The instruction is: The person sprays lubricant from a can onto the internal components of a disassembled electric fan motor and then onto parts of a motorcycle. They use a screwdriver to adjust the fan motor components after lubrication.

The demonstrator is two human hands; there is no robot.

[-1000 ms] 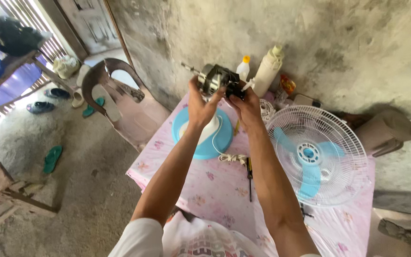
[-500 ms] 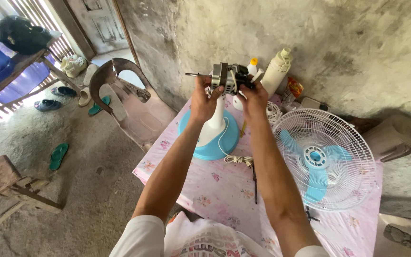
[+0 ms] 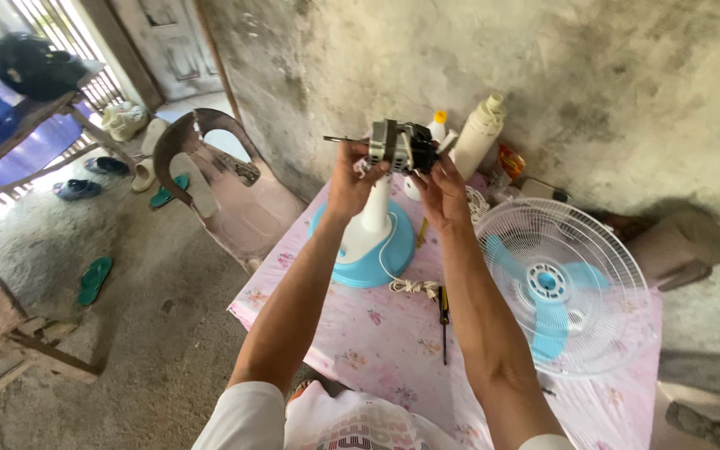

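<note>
Both hands, left hand (image 3: 348, 185) and right hand (image 3: 442, 190), grip fan motor (image 3: 397, 147), now levelled upright above the blue fan base (image 3: 352, 258); shaft pointing left.

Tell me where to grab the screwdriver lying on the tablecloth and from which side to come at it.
Grip the screwdriver by its thicker yellow-and-black handle, the end nearest the coiled white cord. It lies flat on the pink floral tablecloth with its thin shaft pointing toward the person, so come from above. Its left side looks more open; the fan guard sits close on the right.
</note>
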